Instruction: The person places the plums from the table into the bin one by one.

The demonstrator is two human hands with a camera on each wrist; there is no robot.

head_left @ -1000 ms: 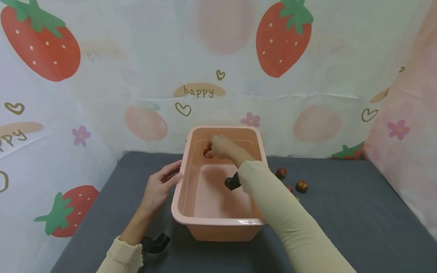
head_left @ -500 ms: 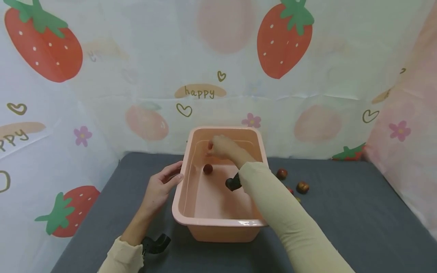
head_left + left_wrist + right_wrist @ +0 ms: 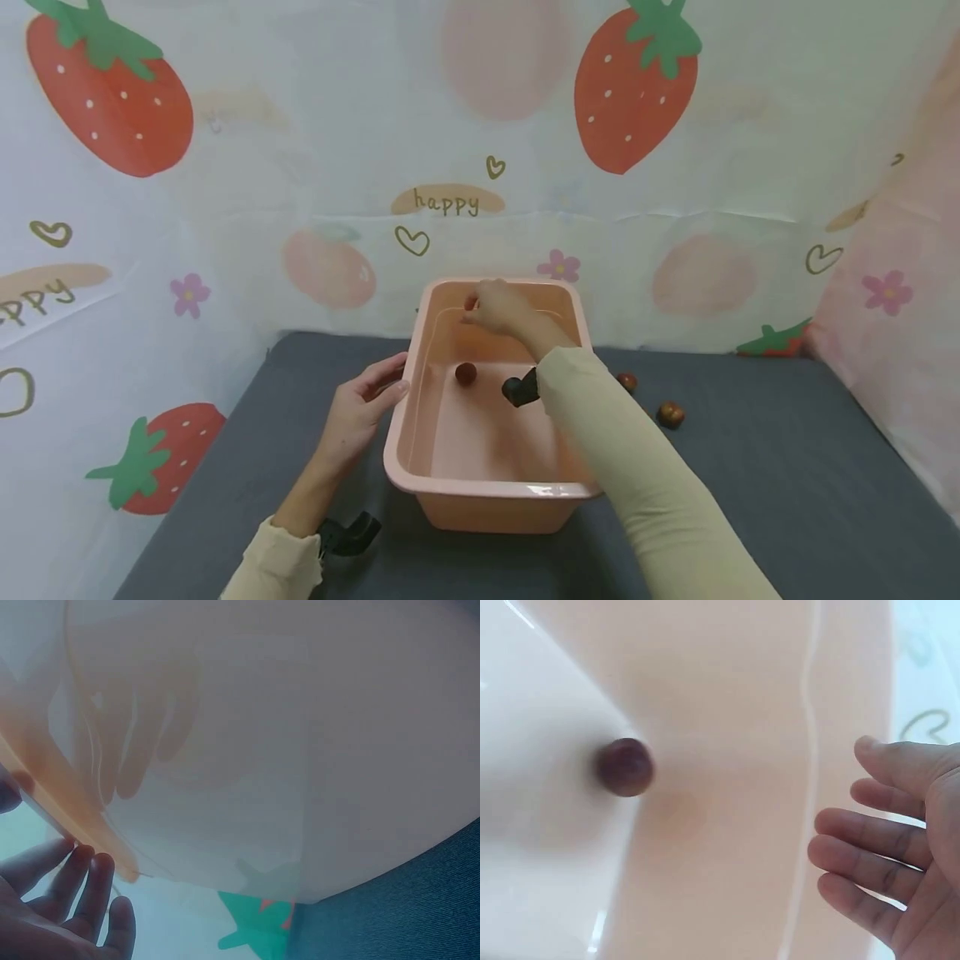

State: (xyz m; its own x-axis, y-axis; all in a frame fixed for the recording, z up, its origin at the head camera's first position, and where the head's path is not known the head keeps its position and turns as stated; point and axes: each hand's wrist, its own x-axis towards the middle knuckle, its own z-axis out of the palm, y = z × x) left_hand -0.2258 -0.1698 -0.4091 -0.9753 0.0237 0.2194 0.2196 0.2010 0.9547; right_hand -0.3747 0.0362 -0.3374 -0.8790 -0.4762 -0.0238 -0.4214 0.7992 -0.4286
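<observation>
A pink plastic basin point(image 3: 491, 490) stands on the dark cloth. One small dark-red round fruit point(image 3: 466, 374) lies on its floor near the far left, seen also as a round fruit point(image 3: 625, 767) in the right wrist view. My right hand point(image 3: 501, 308) is over the far end of the basin, apart from the fruit; in the right wrist view this right hand point(image 3: 900, 840) has spread, relaxed fingers with nothing between them. At the left rim, my left hand point(image 3: 360, 412) touches the basin with its fingertips; those fingers point(image 3: 94, 885) look loosely bent in the left wrist view.
Right of the basin, a reddish round fruit point(image 3: 627, 382) and a brownish one point(image 3: 670, 414) lie on the cloth, partly near my right sleeve point(image 3: 637, 467). A patterned strawberry curtain point(image 3: 480, 125) hangs behind. Black camera mounts point(image 3: 349, 534) sit at both wrists.
My right hand has let go of the dark-red fruit, which dropped to the basin floor. The hand has then risen slightly toward the far rim. My left hand stays at the rim.
</observation>
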